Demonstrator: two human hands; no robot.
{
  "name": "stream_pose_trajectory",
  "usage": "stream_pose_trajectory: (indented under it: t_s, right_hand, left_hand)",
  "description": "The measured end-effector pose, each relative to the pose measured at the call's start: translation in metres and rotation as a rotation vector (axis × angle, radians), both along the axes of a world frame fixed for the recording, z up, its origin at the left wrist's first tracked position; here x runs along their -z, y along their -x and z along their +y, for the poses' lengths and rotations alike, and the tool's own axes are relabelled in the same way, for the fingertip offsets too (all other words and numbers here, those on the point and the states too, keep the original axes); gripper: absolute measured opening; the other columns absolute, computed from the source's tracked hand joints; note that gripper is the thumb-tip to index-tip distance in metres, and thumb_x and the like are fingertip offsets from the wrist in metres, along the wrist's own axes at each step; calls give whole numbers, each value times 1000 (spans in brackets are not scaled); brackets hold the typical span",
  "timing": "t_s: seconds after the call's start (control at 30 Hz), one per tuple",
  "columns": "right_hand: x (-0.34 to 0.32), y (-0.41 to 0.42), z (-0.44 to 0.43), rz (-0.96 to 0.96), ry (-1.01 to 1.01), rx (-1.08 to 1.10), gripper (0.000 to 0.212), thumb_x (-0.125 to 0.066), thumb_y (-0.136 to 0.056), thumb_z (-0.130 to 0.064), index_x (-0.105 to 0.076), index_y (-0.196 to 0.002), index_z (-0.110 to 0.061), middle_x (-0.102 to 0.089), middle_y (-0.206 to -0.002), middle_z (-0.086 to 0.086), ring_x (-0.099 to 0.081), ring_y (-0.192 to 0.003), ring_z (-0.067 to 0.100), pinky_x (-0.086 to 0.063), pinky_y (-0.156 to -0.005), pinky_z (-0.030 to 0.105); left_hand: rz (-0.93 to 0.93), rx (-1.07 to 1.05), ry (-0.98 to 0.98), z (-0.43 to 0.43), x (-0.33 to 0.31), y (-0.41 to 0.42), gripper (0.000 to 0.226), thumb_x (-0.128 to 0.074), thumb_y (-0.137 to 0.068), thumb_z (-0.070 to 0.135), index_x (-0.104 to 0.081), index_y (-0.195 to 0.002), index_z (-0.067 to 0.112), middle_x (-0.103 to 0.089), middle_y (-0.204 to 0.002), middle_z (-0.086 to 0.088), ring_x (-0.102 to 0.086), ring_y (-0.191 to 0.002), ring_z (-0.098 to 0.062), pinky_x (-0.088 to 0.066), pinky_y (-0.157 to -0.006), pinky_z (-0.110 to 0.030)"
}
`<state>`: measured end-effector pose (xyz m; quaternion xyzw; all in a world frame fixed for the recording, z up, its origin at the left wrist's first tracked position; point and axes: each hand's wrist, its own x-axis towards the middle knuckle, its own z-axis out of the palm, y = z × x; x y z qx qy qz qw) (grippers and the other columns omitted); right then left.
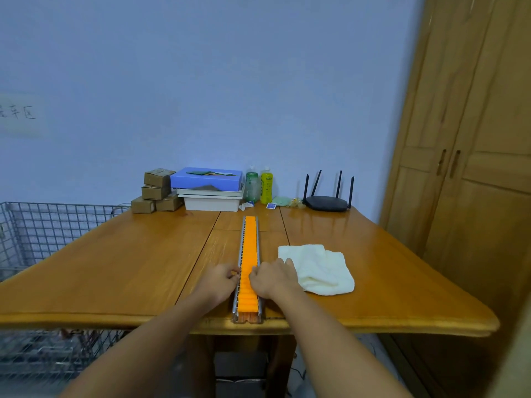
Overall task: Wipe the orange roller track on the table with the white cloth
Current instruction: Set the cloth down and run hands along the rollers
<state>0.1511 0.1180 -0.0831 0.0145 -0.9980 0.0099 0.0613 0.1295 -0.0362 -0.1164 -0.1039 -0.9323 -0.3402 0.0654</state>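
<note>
The orange roller track [249, 242] lies lengthwise down the middle of the wooden table [120, 262], a metal rail along each side, its near end at the table's front edge. My left hand [219, 280] pinches the left rail, and my right hand [271, 278] grips the right rail directly opposite. A white cloth [319, 268] lies crumpled on the table just right of the track, its left edge partly under my right hand's fingers. Neither hand holds the cloth.
At the table's back stand small cardboard boxes [156, 191], a blue box on white trays [208, 188], two bottles [260, 185] and a black router [327, 201]. A wire basket [43, 228] is at the left, a wooden wardrobe [471, 156] at the right.
</note>
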Motion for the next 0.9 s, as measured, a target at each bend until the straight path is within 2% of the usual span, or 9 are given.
stream_pose_trajectory:
  t_s: [0.17,0.37,0.47,0.53,0.63,0.77,0.9]
  right_hand:
    - [-2,-17,-1,-8,-10,10,50,-27,-105,-43,-68,-113,-16,-64,-121,8,-50,-120,27,-28,-104,46]
    - [2,-32,-2,-11,-5,16,48,-28,-103,-43,-68,-102,-17,-66,-112,7,-53,-112,27,-30,-99,46]
    - [1,-40,-3,-13,-10,29,43,-31,-101,-41,-66,-96,-18,-66,-110,6,-53,-111,27,-30,-99,46]
    - [1,-46,-4,-10,-10,40,46,-29,-102,-43,-67,-101,-18,-66,-112,6,-54,-110,26,-30,-100,45]
    - [2,-57,-5,-1,-7,42,45,-30,-101,-44,-68,-107,-18,-66,-115,7,-54,-110,26,-32,-99,45]
    - [1,-73,-6,13,-23,44,44,-32,-102,-41,-68,-110,-17,-66,-117,8,-56,-108,27,-36,-94,44]
    - [0,-87,-7,10,-27,41,44,-33,-102,-42,-66,-113,-16,-65,-120,9,-56,-110,27,-37,-95,43]
  left_hand:
    - [15,-1,21,-1,-2,-18,31,-55,-103,23,-64,-131,18,-66,-100,2,-60,-89,-8,-43,-65,-21]
    - [44,8,51,1,-5,-37,29,-54,-103,21,-66,-128,16,-65,-97,3,-59,-82,-5,-43,-62,-19]
    - [44,6,84,0,-11,-52,27,-55,-101,20,-69,-124,15,-72,-105,-3,-64,-91,-13,-54,-76,-30]
    - [43,5,102,-2,-13,-58,27,-56,-100,20,-71,-122,15,-72,-103,-3,-65,-93,-16,-56,-81,-36]
    - [47,27,137,-3,-16,-65,26,-56,-99,20,-71,-120,15,-72,-108,-2,-63,-93,-13,-55,-76,-31]
    - [75,43,204,-2,-16,-76,29,-54,-100,20,-68,-125,15,-69,-121,-4,-59,-95,-10,-41,-60,-18]
    - [81,42,239,-3,-14,-86,29,-52,-100,20,-67,-126,18,-68,-115,-2,-60,-97,-12,-46,-68,-23]
